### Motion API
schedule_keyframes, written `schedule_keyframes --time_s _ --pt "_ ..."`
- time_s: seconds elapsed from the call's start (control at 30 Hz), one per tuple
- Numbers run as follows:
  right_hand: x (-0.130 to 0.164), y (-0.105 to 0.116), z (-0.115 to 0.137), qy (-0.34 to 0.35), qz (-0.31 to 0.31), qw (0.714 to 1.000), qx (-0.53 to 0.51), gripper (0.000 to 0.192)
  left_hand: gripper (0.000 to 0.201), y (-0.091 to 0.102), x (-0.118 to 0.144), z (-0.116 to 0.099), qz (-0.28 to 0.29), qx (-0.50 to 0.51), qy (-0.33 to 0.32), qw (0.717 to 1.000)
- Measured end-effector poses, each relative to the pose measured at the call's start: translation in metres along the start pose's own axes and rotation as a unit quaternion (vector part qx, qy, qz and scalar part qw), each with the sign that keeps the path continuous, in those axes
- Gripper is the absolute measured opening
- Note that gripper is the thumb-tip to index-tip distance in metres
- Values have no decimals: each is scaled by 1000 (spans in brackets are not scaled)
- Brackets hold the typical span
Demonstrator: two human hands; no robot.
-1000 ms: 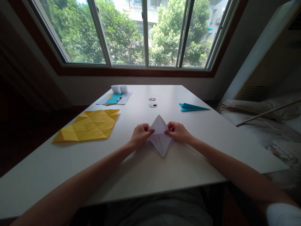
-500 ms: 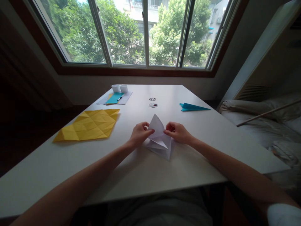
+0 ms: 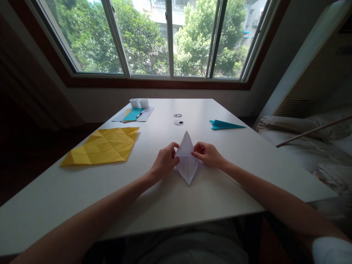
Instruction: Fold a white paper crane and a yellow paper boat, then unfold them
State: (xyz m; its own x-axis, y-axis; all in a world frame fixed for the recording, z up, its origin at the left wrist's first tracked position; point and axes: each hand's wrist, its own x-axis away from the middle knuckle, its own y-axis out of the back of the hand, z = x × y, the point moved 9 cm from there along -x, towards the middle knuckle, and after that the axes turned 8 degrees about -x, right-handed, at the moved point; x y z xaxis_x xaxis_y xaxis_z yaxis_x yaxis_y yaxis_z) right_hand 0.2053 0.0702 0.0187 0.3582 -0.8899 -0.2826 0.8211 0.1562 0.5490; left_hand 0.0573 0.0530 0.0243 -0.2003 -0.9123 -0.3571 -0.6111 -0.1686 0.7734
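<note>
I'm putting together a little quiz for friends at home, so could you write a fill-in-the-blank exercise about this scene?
The folded paper between the left hand and right hand is ____ in colour.
The creased yellow sheet lies to the ____ of both hands.
The number of white containers at the table's far end is ____.

Missing words: white; left; two.

This looks like a home — straight ahead of the left hand (image 3: 165, 159) and right hand (image 3: 208, 154), a wide sliding window (image 3: 169, 40) in a reddish-brown frame (image 3: 159, 84) looks out on leafy trees (image 3: 144, 47). Well off past the right hand sit pale, soft-looking cushions (image 3: 280, 126) and a tall unit (image 3: 310, 62) with a slatted grille (image 3: 295, 107); far beyond the left, what seems a curtain (image 3: 30, 80) hangs in shadow.
</note>
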Motion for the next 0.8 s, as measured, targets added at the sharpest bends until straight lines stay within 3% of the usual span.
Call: schedule_keyframes --time_s 0.2,0.43,0.67,0.8 --pt "1 1 2 -8 7 1000 15 23 26 -7 0 8 6 83 32 996" --pt "1 1 0 -7 10 1000 18 18 27 -14 -1 6 37 104 15 994" --pt "1 -2 -1 -5 22 1000 17 14 50 -13 8 -1 22 50 34 998" --pt "1 -5 1 34 36 998 36 18 41 -14 18 -16 22 -27 -13 999"
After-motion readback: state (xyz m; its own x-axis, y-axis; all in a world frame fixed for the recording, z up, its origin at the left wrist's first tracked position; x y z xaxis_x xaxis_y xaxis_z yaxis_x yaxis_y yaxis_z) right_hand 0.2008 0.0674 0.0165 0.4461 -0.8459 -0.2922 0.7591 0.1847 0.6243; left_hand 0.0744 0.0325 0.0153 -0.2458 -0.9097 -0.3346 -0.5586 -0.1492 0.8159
